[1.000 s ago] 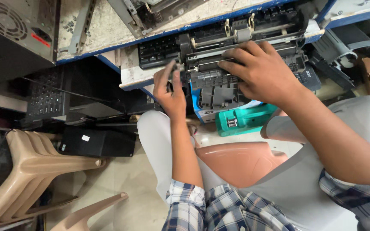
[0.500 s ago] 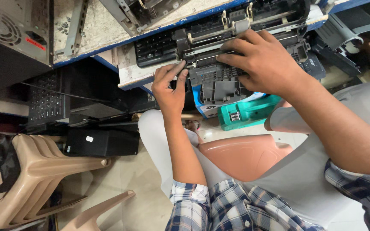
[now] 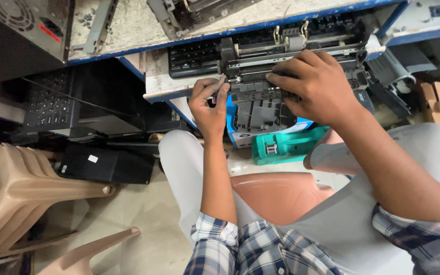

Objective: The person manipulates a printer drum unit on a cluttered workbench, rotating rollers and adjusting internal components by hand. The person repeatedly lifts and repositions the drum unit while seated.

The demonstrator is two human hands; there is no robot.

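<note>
Looking down from the head camera, a stripped black printer mechanism (image 3: 281,76) is seen at the top centre of the frame, propped on the edge of the blue-trimmed bench (image 3: 128,53) and hanging partly over the lap. Its long axis is laid left to right across the picture, with the metal rods running the same way.

The right hand (image 3: 317,84) is laid flat on top of it, fingers spread and pressed down over the middle, so the unit is basically pinned in place. The left hand (image 3: 209,104) is held just off the mechanism's left end, fingers bunched together around a small pinkish-purple thing (image 3: 214,100), probably a tool handle, though it's too small to be sure. Its tip is aimed right, along the long axis, at the end plate.

So the left end is where the action is, and the left hand is clearly the nearer one.

Below the unit a teal part (image 3: 286,145) is sitting on the floor, with a black keyboard (image 3: 192,56) tucked behind on the bench and beige plastic stools (image 3: 26,193) at the lower left.
</note>
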